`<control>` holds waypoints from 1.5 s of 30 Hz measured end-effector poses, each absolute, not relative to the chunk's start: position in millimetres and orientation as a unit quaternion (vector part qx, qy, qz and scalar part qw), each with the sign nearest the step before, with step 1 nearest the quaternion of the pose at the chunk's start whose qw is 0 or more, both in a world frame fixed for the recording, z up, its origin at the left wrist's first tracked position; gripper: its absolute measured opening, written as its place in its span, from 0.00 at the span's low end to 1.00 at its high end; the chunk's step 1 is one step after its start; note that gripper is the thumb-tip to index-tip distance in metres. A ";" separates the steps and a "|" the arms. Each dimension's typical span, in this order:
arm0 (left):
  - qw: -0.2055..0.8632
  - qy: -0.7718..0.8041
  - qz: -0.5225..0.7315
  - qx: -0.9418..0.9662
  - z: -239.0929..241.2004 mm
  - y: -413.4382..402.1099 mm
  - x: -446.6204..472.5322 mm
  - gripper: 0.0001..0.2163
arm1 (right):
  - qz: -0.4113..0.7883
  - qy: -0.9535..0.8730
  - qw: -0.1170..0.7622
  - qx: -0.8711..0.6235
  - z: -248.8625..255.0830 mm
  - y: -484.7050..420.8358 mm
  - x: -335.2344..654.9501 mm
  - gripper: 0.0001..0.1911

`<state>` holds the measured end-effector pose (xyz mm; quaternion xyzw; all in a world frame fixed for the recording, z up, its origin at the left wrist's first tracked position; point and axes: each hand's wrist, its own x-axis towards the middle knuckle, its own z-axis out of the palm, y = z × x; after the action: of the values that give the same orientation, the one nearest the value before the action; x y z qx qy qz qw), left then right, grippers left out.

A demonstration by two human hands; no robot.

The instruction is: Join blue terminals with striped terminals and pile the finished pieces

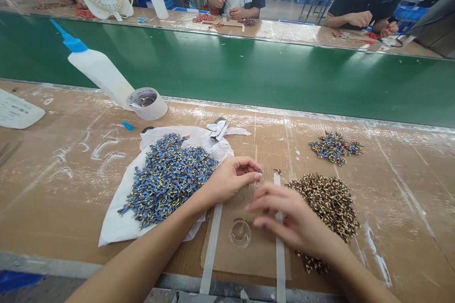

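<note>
Left hand (231, 178) pinches a blue piece (259, 171); right hand (292, 213) (blurred) hovers half-curled.

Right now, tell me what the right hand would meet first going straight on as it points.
Probably the left hand, which lies ahead of the fingertips of the right hand; depth is unclear in this single view, so it might pass above or below instead.

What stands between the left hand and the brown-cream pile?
The right hand, partly: blurred, it overlaps the lower left of the brown-cream pile. A white tape strip also lies between pile and left hand.
</note>
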<state>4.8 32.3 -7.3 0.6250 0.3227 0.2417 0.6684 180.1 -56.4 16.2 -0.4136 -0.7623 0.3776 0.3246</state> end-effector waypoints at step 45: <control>0.466 0.335 0.278 0.771 -8.5 16.9 13.2 0.08 | 0.410 -0.497 0.473 -0.601 -9.7 -43.5 185.1 0.12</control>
<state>13.2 16.9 -8.5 0.7708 0.3346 0.2780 0.4655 185.1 -43.5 -9.7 -0.6012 -0.4967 0.4096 0.4734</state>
